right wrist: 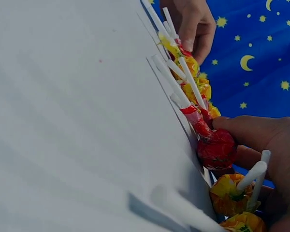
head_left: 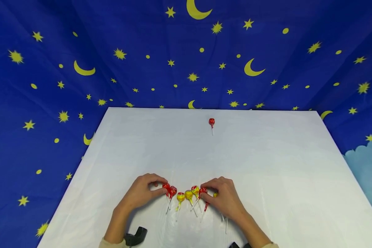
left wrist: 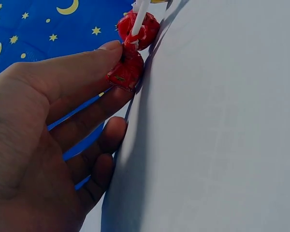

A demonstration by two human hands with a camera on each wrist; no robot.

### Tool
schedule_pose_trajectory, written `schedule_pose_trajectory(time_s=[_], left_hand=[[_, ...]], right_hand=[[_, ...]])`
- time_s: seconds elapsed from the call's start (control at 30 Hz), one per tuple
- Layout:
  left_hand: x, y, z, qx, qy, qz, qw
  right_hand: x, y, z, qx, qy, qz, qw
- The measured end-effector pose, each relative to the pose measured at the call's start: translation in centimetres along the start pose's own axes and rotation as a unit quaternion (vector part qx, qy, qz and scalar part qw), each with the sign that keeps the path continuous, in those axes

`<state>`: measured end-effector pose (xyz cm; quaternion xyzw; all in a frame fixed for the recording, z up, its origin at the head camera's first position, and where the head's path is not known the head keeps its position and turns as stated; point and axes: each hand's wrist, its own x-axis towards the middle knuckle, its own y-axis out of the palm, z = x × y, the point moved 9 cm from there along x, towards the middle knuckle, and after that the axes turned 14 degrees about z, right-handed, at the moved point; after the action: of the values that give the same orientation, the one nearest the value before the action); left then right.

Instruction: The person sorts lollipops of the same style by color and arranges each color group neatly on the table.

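Note:
Several wrapped lollipops lie in a loose row near the table's front. My left hand (head_left: 141,191) pinches a red lollipop (left wrist: 127,71) at the row's left end between thumb and forefinger. Right beside it is another red lollipop (head_left: 173,191). In the middle are yellow lollipops (head_left: 181,197), one with a red-patterned top (head_left: 195,189). Thumb and fingers of my right hand (head_left: 225,197) hold a red lollipop (right wrist: 217,149) by its head. More yellow lollipops (right wrist: 230,193) sit under the right palm, mostly hidden from the head view. The sticks point toward me.
A lone red lollipop (head_left: 212,121) lies near the far edge of the white table (head_left: 285,151). Blue cloth (head_left: 161,41) with yellow moons and stars hangs behind and at the sides. A black wrist piece (head_left: 136,237) shows beside the left forearm.

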<state>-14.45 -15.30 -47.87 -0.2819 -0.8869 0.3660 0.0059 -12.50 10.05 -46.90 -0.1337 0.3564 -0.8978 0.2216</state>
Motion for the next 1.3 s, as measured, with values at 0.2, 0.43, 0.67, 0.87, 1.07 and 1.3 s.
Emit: schedule_pose_trajectory(time_s=[0.2,0.43,0.67,0.87,1.07,1.3], left_hand=[[-0.1,0.1,0.1,-0.006,0.002,-0.005,1.0],[-0.4,0.2,0.3,-0.004,-0.01,-0.008,0.9999],[-0.6,-0.1,0.3,-0.002,0.001,-0.019,0.9998],[-0.5,0.0,0.4,-0.002,0.001,-0.021,0.9998],[-0.4,0.2,0.5,-0.008,-0.001,-0.021,0.9997],[-0.3,0.2,0.3,-0.008,0.007,-0.022,0.9997]], right_hand=[[0.0,0.0,0.1,-0.003,0.0,0.0,1.0],[0.1,0.1,0.3,-0.002,0.002,0.004,1.0],[0.1,-0.3,0.4,0.004,0.003,-0.011,1.0],[0.3,-1.1,-0.1,0.024,0.016,-0.008,1.0],[0.8,-1.9,-1.2,0.031,0.03,0.011,0.999],[1.6,-3.3,-2.5,0.019,0.045,0.021,0.999]])
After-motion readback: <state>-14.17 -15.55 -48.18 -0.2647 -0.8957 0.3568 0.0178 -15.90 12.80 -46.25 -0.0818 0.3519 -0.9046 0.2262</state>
